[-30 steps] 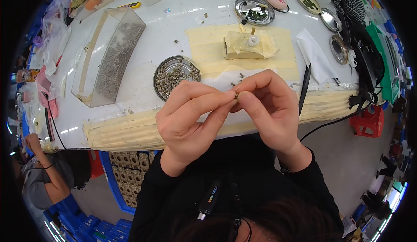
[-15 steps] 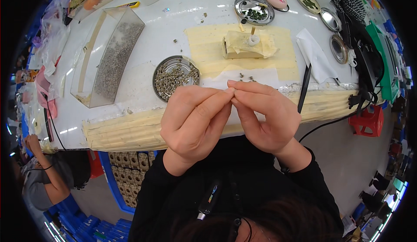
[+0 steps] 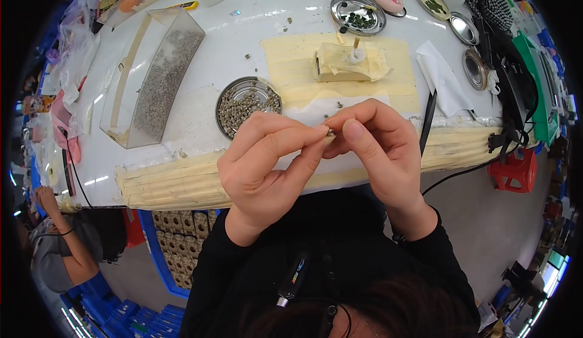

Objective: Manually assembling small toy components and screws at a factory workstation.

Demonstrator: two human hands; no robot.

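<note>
so here i am, left hand [image 3: 261, 171] to the near right of the round dish [image 3: 247, 82], thumb and forefinger pinched closed on one small metal piece [image 3: 330, 133]. that piece sits up off the table, right of the dish and a bit nearer to me than its middle. my right hand [image 3: 382, 150] comes in from the far side of it, forefinger tip up against the piece, thumb lifted and standing apart; whether the curled fingers grip it from beneath, i cannot tell.

the dish itself carries a loose heap of small grey pieces [image 3: 237, 110], with some bare metal showing. left of the dish, a clear box [image 3: 127, 58] leans long and angled, a deep bank of grey bits along one side. right of the dish and farther off, a taped block [image 3: 340, 72] on a yellow mat [image 3: 285, 55], a little white cup [image 3: 356, 55] on top. beyond that from the dish, a silver plate [image 3: 367, 3] with dark green bits; far right of the dish, a white cloth [image 3: 446, 86].

nearer than the dish, below the table edge, a blue crate [image 3: 159, 259] full of blocks [image 3: 188, 235]. way left of the dish, another person's raised hand [image 3: 45, 198].
</note>
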